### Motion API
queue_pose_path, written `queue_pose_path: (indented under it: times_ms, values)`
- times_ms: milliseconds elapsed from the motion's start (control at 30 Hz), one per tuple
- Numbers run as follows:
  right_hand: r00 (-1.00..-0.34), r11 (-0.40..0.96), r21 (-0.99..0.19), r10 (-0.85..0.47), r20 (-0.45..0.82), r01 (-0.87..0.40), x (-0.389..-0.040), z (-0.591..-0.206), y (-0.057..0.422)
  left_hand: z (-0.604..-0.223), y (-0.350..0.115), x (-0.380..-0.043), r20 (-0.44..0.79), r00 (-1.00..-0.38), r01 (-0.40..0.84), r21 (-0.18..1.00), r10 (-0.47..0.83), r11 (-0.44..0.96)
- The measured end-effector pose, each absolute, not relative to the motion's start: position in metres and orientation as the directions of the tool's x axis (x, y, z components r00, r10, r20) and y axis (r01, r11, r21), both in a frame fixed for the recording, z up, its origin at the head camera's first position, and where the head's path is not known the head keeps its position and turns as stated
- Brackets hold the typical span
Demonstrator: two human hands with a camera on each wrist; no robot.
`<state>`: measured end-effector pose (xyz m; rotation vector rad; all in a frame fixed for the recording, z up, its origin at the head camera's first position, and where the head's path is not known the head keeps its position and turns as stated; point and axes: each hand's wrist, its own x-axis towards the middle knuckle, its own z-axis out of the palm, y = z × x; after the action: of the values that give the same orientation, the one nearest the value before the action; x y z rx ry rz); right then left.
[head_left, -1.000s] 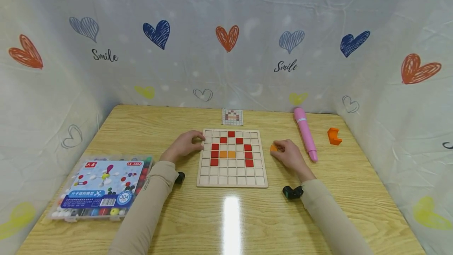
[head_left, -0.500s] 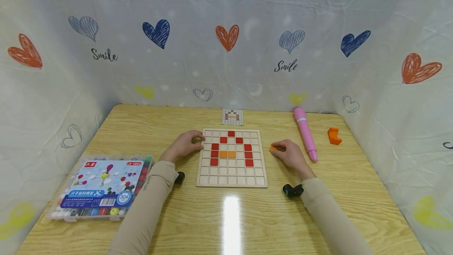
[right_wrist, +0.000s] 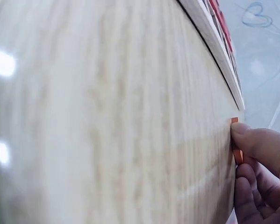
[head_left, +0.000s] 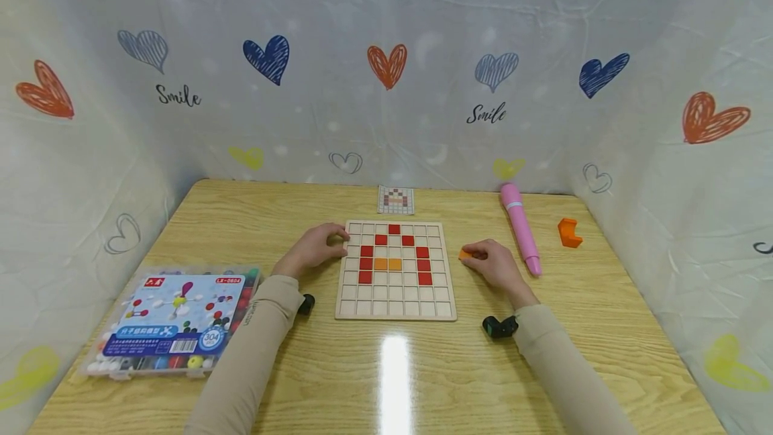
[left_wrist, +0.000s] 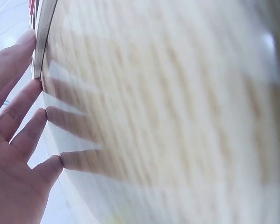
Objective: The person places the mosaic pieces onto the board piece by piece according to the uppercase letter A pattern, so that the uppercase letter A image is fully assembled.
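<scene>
A square wooden grid board (head_left: 395,309) lies on the table, with red tiles (head_left: 425,265) in an arch-like pattern and two orange tiles (head_left: 388,264) side by side inside it. At the board's left edge rests my left hand (head_left: 313,247), its fingers loosely bent. In the left wrist view the fingertips (left_wrist: 37,85) touch the board's side and the tabletop. My right hand (head_left: 496,264) pinches a small orange tile (head_left: 464,254) just right of the board, apart from it. The right wrist view shows the tile (right_wrist: 238,156) on edge between thumb and fingers, close to the tabletop.
Behind the board lies a small printed pattern card (head_left: 396,200). A pink pen-shaped thing (head_left: 521,230) and an orange angular piece (head_left: 570,233) are at the right. A clear case of molecular model parts (head_left: 175,321) sits left, beside the left forearm.
The right hand has shifted the orange tile very slightly left, toward the board, and the tile's tilt has changed a little. The left hand and the tiles on the board stay put.
</scene>
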<state>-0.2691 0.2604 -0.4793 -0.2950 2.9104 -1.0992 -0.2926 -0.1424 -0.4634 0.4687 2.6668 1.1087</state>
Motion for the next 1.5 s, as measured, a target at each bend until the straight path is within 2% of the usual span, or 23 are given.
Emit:
queue_pose_path:
  times_ms: [300, 800, 1167, 1500]
  values:
    - [-0.983, 0.73, -0.663, -0.175, 0.053, -0.166, -0.267, -0.481, 0.261, -0.466, -0.143, -0.293, -0.069, -0.927, 0.21, 0.718, 0.368, 0.663]
    - [-0.99, 0.694, -0.715, -0.14, -0.026, -0.08, -0.269, -0.476, 0.253, -0.465, -0.143, -0.292, -0.084, -0.929, 0.196, 0.716, 0.361, 0.67]
    - [-0.982, 0.639, -0.759, -0.188, 0.004, -0.125, -0.26, -0.47, 0.236, -0.464, -0.142, -0.292, -0.076, -0.928, 0.203, 0.716, 0.364, 0.667]
    - [-0.974, 0.666, -0.73, -0.228, -0.001, -0.155, -0.259, -0.461, 0.224, -0.464, -0.142, -0.292, -0.087, -0.927, 0.199, 0.711, 0.365, 0.674]
